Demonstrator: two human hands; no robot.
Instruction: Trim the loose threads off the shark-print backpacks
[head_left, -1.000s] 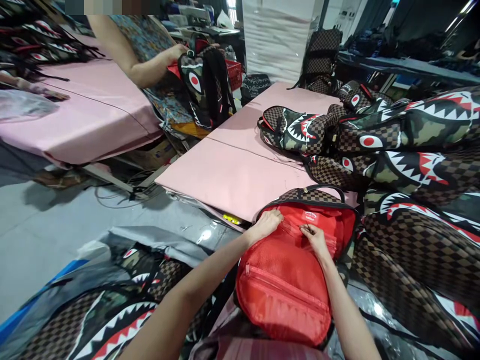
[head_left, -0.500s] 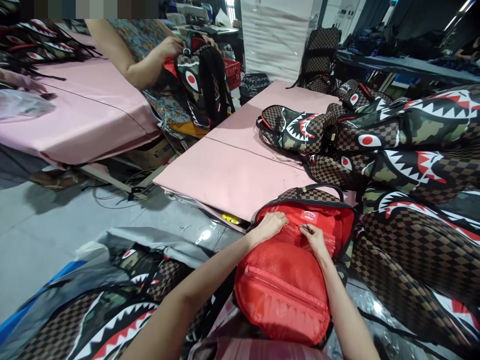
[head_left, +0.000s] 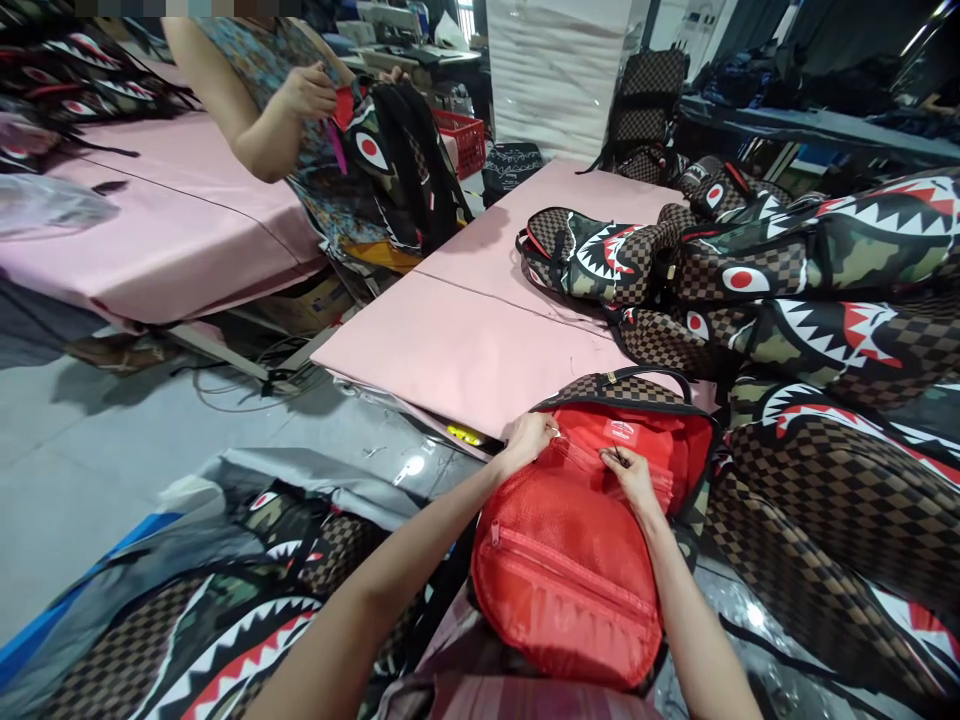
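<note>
An unzipped backpack point(head_left: 570, 560) with a red lining lies before me, its front panel folded down toward my lap and its checkered top resting at the table edge. My left hand point(head_left: 531, 443) is at the upper left of the opening, fingers pinched on fine pale thread point(head_left: 568, 446) that runs across the lining. Inside the opening, my right hand point(head_left: 630, 475) is closed around small dark thread snips point(head_left: 618, 455), mostly hidden by the fingers; only a thin tip shows. A label patch point(head_left: 622, 431) is on the lining just above it.
Shark-mouth backpacks point(head_left: 810, 270) are piled on the pink table point(head_left: 450, 310) to the right. More backpacks point(head_left: 225, 620) lie in a grey wrapping at lower left. Across the table, a co-worker point(head_left: 262, 110) handles another backpack point(head_left: 397, 160). A red crate point(head_left: 463, 145) stands behind.
My left hand has moved left toward the backpack's rim, drawing out thread. My right hand stays nearly in place. The co-worker's hand has lifted up and left from the other backpack.
</note>
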